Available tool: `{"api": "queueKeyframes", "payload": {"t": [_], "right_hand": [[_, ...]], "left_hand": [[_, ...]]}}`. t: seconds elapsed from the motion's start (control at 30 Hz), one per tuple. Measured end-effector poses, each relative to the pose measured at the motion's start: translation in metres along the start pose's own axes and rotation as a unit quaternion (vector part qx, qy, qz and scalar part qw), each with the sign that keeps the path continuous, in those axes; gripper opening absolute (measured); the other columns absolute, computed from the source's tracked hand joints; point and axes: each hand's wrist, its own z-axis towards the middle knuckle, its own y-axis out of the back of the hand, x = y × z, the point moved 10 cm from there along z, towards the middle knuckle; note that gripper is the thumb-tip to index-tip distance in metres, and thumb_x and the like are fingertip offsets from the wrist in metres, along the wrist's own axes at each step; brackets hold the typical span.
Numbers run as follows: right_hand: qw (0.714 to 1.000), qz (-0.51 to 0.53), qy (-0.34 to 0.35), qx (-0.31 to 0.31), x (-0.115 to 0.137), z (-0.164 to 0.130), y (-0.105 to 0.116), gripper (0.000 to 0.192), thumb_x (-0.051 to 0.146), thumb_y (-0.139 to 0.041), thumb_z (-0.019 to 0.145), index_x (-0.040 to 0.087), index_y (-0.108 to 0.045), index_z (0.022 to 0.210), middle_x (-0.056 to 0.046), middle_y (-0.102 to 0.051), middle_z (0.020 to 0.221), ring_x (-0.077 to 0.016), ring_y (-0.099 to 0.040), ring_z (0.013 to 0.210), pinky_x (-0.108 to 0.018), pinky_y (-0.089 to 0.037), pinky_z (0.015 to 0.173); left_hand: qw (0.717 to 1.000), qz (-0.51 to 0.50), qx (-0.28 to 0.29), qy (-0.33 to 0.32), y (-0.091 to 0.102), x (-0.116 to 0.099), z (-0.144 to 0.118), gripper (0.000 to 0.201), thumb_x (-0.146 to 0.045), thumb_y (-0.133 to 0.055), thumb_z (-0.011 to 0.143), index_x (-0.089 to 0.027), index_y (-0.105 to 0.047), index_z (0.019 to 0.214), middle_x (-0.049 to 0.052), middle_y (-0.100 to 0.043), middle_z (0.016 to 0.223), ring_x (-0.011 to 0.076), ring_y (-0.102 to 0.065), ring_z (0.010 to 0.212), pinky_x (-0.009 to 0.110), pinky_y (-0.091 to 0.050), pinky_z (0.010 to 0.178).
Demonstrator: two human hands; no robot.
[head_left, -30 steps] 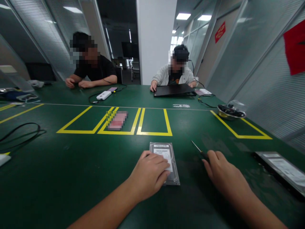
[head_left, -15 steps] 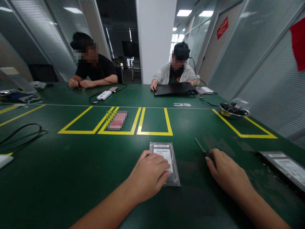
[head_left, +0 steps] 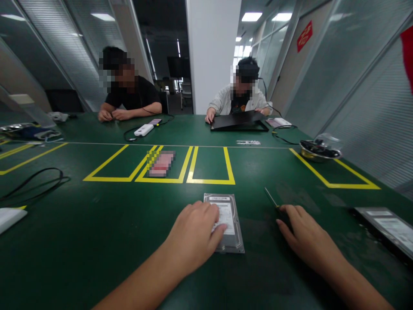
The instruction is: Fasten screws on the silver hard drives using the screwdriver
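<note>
L hand (head_left: 193,234): flat, palm down on hard drive (head_left: 226,221), fingers spread over its label, not gripping
R hand (head_left: 305,237): loosely curled over handle of screwdriver (head_left: 271,199); can't tell if gripped
Hard drive: flat on green worktop (head_left: 97,224), near front edge, centre
Screwdriver: lies on worktop just R of drive, tip pointing away
2nd drive (head_left: 387,228): near R edge
Bowl (head_left: 319,150): far R

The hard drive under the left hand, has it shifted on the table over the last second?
No. The hard drive lies just as near the yellow tape box; only the camera drifted. The left hand rests on it.
</note>
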Motion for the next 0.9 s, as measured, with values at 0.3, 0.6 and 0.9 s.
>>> {"api": "queueKeyframes", "payload": {"t": [0.3, 0.6, 0.9], "right_hand": [[0.999, 0.015, 0.032, -0.003, -0.004, 0.001, -0.004, 0.042, 0.045, -0.04, 0.094, 0.018, -0.051, 0.124, -0.013, -0.057, 0.12, -0.0284, -0.058, 0.109, -0.045, -0.05, 0.091], [0.998, 0.045, 0.03, -0.016, -0.008, 0.001, 0.0, 0.04, 0.048, -0.043, 0.092, 0.022, -0.053, 0.121, -0.011, -0.058, 0.119, -0.0272, -0.059, 0.107, -0.043, -0.05, 0.091], [1.0, 0.003, -0.003, -0.021, -0.024, 0.0, 0.016, 0.045, 0.056, -0.04, 0.093, 0.019, -0.057, 0.114, -0.011, -0.062, 0.109, -0.0259, -0.061, 0.1, -0.039, -0.049, 0.087]], "left_hand": [[0.985, -0.016, -0.094, 0.143, -0.013, 0.079, -0.008, 0.036, -0.03, -0.044, 0.095, -0.021, -0.035, 0.062, -0.002, -0.046, 0.059, 0.0149, -0.044, 0.056, 0.029, -0.024, 0.056], [0.986, -0.039, -0.078, 0.14, -0.025, 0.093, -0.007, 0.04, -0.034, -0.044, 0.095, -0.02, -0.035, 0.059, -0.003, -0.043, 0.055, 0.0137, -0.042, 0.054, 0.029, -0.02, 0.056], [0.988, -0.067, -0.044, 0.13, -0.034, 0.096, -0.005, 0.041, -0.038, -0.042, 0.096, -0.019, -0.038, 0.059, -0.002, -0.047, 0.056, 0.0137, -0.044, 0.055, 0.028, -0.019, 0.056]]}}
